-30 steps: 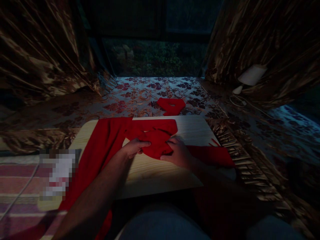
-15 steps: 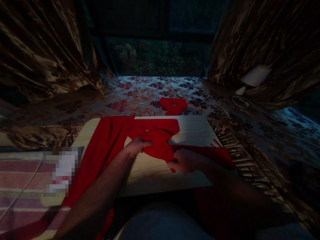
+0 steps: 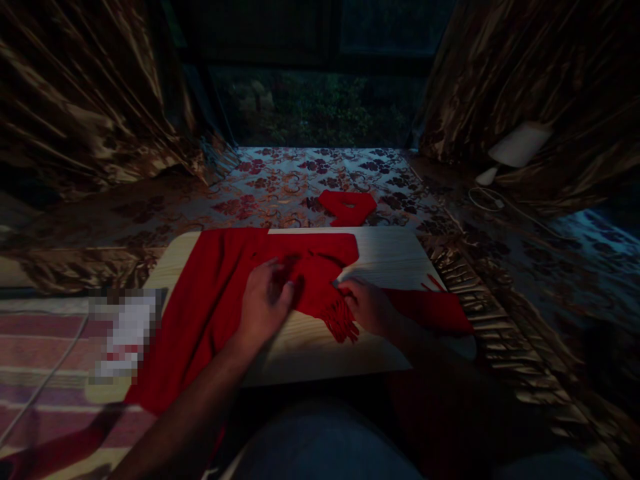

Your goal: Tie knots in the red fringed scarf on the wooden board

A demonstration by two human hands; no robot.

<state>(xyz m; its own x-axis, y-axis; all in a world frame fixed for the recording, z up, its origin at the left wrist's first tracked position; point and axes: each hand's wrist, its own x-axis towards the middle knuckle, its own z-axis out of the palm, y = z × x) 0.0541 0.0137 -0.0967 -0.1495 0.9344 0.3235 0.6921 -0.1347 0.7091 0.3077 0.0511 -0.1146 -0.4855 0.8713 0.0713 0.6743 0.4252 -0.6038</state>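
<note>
Red cloth with a fringed end [image 3: 320, 280] lies over a pale wooden board [image 3: 385, 257], with its tassels fanned out below. At the left part of that end is my left hand [image 3: 263, 303], its thumb and fingers apart over the cloth. On the other side, my right hand [image 3: 370, 307] is closed, thumb and forefinger pinching the cloth's edge just above the fringe. A wide red piece [image 3: 200, 307] drapes down the board's left side. Another red strip [image 3: 427, 310] runs out to the right from behind my right hand.
A folded red piece [image 3: 350, 208] lies on the floral-patterned cover [image 3: 280, 180] beyond the board. A small white lamp [image 3: 520, 143] with a cord stands at the right. Curtains [image 3: 95, 100] frame the window. A blurred white item [image 3: 133, 330] lies left, near striped fabric [image 3: 40, 360].
My left hand has let go of the cloth and spread its fingers. The bunched fringed end now lies flatter with its tassels spread. My right hand has moved up along its edge.
</note>
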